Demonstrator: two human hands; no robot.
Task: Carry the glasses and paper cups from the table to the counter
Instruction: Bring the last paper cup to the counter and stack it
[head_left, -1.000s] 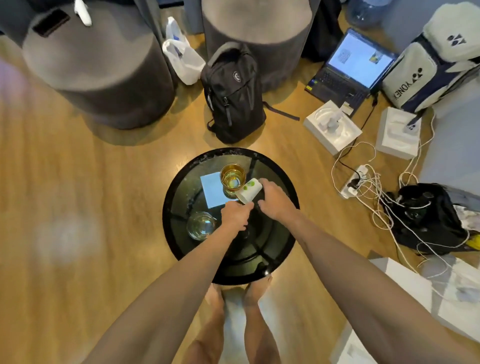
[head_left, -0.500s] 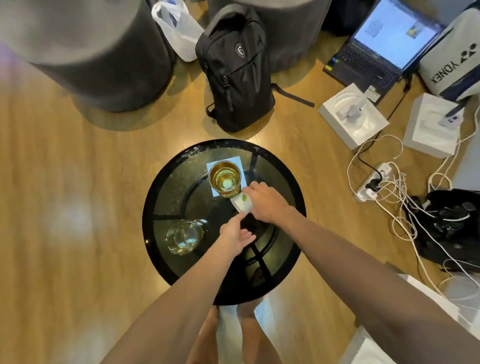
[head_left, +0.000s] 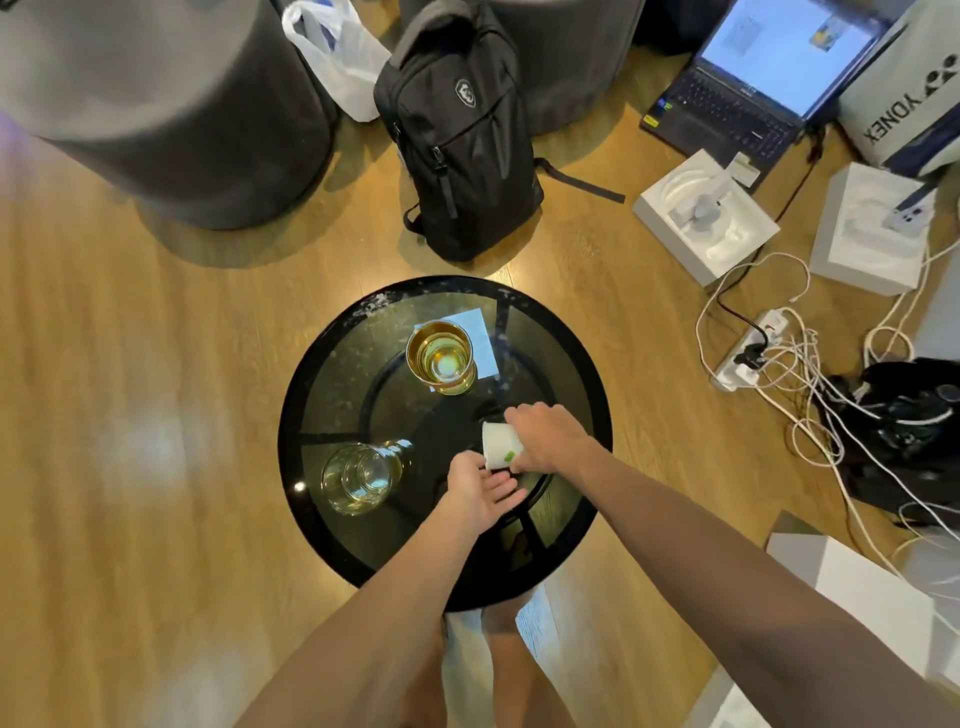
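Two glasses stand on the round black table (head_left: 322, 415), and one paper cup is held above it. Farthest left on the floor is a big grey round seat (head_left: 156, 104), with a white plastic bag (head_left: 340, 62) tucked beside it. On the table's left side stands the clear empty glass (head_left: 361, 478), upright, near the edge closest to the person. Just right of it hovers the left hand (head_left: 480, 493), palm up and fingers spread loose, gripping nothing; its fingertips touch the lower end of the paper cup (head_left: 500, 446). Toward the far side of the table stands the second glass (head_left: 441, 357), filled with yellow liquid and resting on the corner of a pale blue sheet of paper (head_left: 480, 338). Beyond the table a black backpack (head_left: 462, 130) leans upright on the wooden floor. The paper cup is white with a small green mark, tilted on its side above the table's right half, well apart from both glasses. The right hand (head_left: 548, 436) is closed around the cup from the right and holds it clear of the tabletop. Farther right lie an open laptop (head_left: 753, 78), two white boxes (head_left: 704, 218), a power strip (head_left: 748, 353) with tangled white cables, and a black bag (head_left: 904, 431) by the frame's edge.
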